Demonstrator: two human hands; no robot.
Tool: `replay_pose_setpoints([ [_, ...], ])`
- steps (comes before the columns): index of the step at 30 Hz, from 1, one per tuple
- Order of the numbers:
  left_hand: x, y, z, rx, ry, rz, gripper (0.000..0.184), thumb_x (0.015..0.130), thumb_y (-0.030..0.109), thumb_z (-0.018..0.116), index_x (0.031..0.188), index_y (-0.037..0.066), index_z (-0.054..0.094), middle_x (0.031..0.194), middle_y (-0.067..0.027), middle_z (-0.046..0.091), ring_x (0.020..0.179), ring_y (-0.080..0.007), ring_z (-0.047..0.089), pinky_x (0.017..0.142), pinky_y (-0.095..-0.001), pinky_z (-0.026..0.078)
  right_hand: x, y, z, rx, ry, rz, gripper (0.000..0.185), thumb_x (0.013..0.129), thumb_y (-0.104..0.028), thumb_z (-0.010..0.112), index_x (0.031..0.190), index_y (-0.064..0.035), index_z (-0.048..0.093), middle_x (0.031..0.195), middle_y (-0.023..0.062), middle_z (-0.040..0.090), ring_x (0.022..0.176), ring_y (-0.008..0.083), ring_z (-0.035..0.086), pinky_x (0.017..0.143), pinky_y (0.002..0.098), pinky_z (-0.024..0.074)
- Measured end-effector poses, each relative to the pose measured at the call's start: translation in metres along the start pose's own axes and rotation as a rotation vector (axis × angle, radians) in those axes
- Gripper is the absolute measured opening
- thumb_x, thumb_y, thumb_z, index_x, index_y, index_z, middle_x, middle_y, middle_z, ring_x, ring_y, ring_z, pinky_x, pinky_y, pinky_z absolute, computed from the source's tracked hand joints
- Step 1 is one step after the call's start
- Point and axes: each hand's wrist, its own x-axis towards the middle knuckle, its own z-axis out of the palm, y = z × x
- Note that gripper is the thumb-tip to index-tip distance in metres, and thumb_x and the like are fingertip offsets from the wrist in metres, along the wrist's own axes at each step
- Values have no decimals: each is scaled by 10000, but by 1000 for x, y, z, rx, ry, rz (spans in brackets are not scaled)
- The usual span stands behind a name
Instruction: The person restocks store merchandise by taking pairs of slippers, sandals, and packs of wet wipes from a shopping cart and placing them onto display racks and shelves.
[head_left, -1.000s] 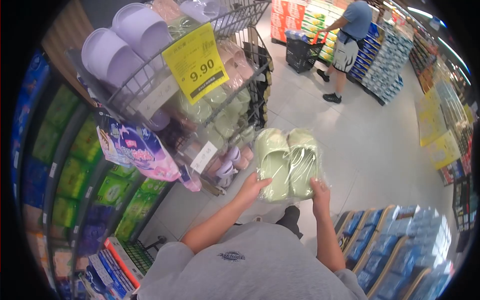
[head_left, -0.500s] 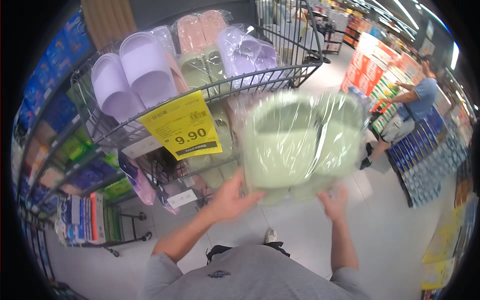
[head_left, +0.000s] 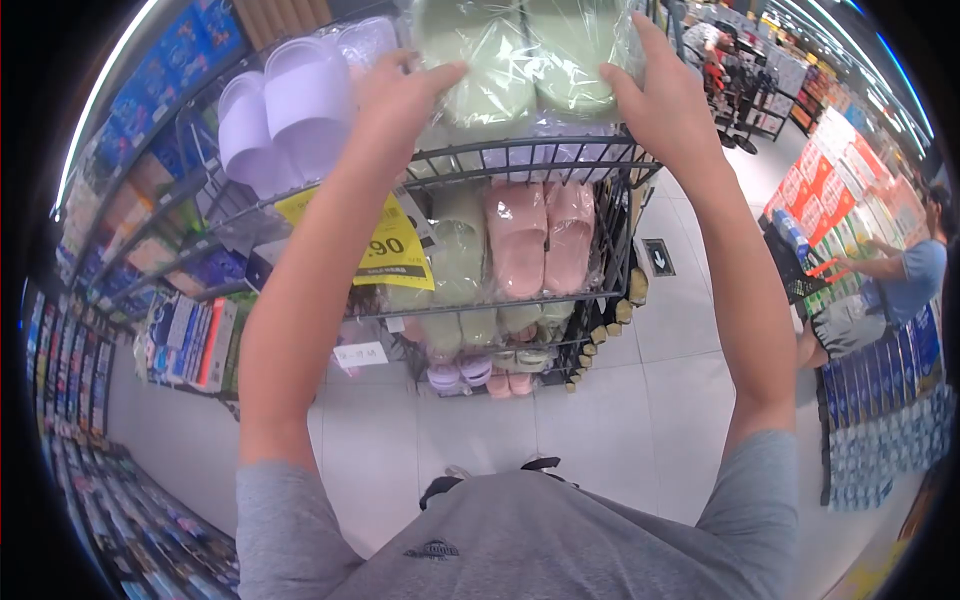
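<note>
A pair of pale green slippers (head_left: 575, 75) in clear plastic wrap is held up over the top basket of a wire rack (head_left: 470, 150). My left hand (head_left: 400, 100) grips the pair's left side, thumb on the near face. On the right side my right hand (head_left: 668, 105) holds the wrap, its thumb also in front. The top of the pair is cut off by the frame edge. Lilac slippers (head_left: 305, 110) stand in the basket beside my left hand. Below my hands, wrapped pink slippers (head_left: 520, 240) and green slippers (head_left: 457, 245) sit on a lower tier.
A yellow price sign (head_left: 400, 255) hangs on the rack front, partly behind my left forearm. Packaged goods fill shelves (head_left: 160, 120) to the left. At the right a person in a blue shirt (head_left: 915, 275) stands by stacked boxes (head_left: 835, 200). Tiled floor (head_left: 670, 350) lies between.
The wrapped green slippers have moved up and forward, from in front of the rack to over its top basket, with both hands on them. The view has shifted, showing more of the lower tiers.
</note>
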Motion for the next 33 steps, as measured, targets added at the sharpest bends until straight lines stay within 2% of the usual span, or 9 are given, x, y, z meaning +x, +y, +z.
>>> replay_pose_setpoints([
  [5,24,-11,12,575,-192,-177,548,819,267,695,1185,-89,498,1053,-185,633,893,-229,650,750,-319,510,3,25,27,-142,-179,-30,258,730,-22,544,962,90,561,871,309,635,871,455,620,815,486,493],
  [9,25,-26,24,923,-65,96,672,782,384,712,1188,-101,485,1073,-242,630,989,-314,632,841,-358,492,5,21,25,-184,-278,29,250,805,-152,551,758,80,631,847,310,633,869,445,626,806,478,500],
  [16,7,-5,20,1230,-264,6,565,744,419,689,1015,-72,622,1083,-259,635,1030,-355,621,881,-387,487,-18,-3,23,-238,-257,112,397,889,-330,555,819,44,666,883,220,670,880,418,633,777,439,504],
  [20,-62,-20,-4,926,120,714,384,776,213,666,1074,-25,621,1088,-209,627,1030,-358,588,889,-414,453,-71,1,44,-203,396,-353,201,896,-125,560,1003,-7,683,1050,170,662,1044,331,596,903,412,445],
  [23,-172,-44,-41,767,65,839,320,724,11,669,1042,14,635,1107,-161,624,1012,-328,590,871,-409,460,-185,11,83,-23,385,-123,273,856,33,576,1124,34,628,1142,177,633,1075,321,585,963,408,411],
  [28,-433,-217,-220,772,-337,-150,352,849,177,615,1181,65,581,1149,-179,598,1073,-353,557,908,-423,461,-585,5,173,37,-677,830,306,924,-275,507,947,-7,653,904,222,657,856,370,623,783,462,461],
  [30,-641,-354,-377,850,-202,-893,444,871,300,584,1268,104,555,1273,-163,561,1169,-322,530,994,-402,420,-729,-19,173,-106,-1480,826,303,914,-284,516,953,-21,659,896,203,661,833,353,626,760,457,468],
  [31,-761,-375,-470,1214,-690,-947,476,897,325,546,1322,113,517,1348,-157,509,1251,-313,474,1041,-376,382,-777,-32,170,-123,-1754,759,301,908,-289,520,956,-27,662,892,193,663,822,345,627,749,454,472],
  [33,-891,-296,-576,1308,-451,-1528,492,904,265,465,1379,139,463,1446,-123,408,1349,-272,368,1072,-377,347,-804,-69,179,-102,-1930,726,299,898,-298,529,961,-41,668,885,173,667,799,328,631,726,449,479],
])
